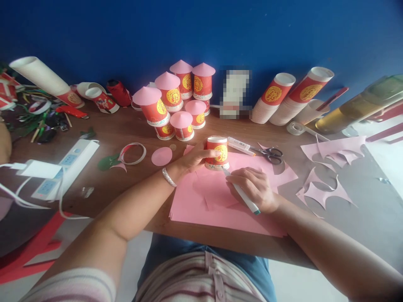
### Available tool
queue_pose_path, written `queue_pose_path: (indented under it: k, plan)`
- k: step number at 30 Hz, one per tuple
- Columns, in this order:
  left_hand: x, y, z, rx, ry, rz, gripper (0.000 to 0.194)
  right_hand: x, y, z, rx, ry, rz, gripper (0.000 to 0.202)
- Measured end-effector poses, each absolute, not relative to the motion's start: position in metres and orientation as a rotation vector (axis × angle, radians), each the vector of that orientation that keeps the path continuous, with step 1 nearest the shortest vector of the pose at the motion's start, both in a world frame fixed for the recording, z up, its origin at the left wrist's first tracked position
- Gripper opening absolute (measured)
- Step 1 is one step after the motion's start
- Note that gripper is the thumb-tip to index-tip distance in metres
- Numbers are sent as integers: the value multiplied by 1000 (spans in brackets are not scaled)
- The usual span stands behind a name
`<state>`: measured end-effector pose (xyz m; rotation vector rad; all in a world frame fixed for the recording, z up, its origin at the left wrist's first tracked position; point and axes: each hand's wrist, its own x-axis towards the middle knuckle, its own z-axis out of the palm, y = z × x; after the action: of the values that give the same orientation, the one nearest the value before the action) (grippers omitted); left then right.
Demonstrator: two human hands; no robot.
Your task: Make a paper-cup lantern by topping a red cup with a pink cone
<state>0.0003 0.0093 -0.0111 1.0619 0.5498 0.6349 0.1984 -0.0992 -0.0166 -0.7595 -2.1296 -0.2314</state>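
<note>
My left hand (197, 158) is closed round a red paper cup (221, 152) with a gold emblem and a white band at the bottom. Greenish-blue marks show on that band. In my right hand (253, 186) is a white marker (244, 196) with a green end cap, its tip at the cup's white band. Whether the tip touches the band, I cannot tell. Beneath both hands lie sheets of pink paper (195, 203). Just behind the cup rest a white glue tube (239, 144) and dark-handled scissors (273, 155).
Several red cups with pink cone tops (181, 120) stand at the back. Stacked paper cups (273, 98) lean against the blue wall. Pink paper scraps (327, 195) lie at right. A power strip (67, 167) with cables is at left, near a pink paper disc (161, 156).
</note>
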Motion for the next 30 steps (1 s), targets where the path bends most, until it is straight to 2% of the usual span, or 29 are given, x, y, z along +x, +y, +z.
queue_pose_path:
  k: [12,22,30]
  plan:
    - [-2,9,-9,1109,556,635,47,198,-98,-16,-764,-2147,-256,26]
    - [-1,10,-12,1128,539,653,46,196,-97,-14,-719,-2144,-279,22]
    - [-1,8,-5,1147,534,648,63,197,-97,-16,-718,-2151,-279,20]
